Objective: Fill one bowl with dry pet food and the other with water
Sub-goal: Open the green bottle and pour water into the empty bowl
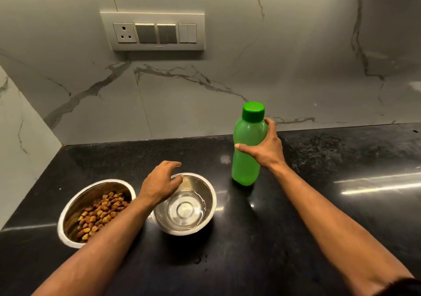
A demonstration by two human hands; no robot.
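Black stone counter (319,204). Green bottle (247,159), capped, upright; right hand (266,147) around its middle, thumb across the front. Steel bowl of water (185,206) under the left hand (159,181), whose loosely curled fingers lie at its far rim. Steel bowl of kibble (91,211), just left of that forearm.

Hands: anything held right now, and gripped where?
Right hand grips the green bottle around its upper body, below the cap. Left hand holds nothing, hovering at the water bowl rim.
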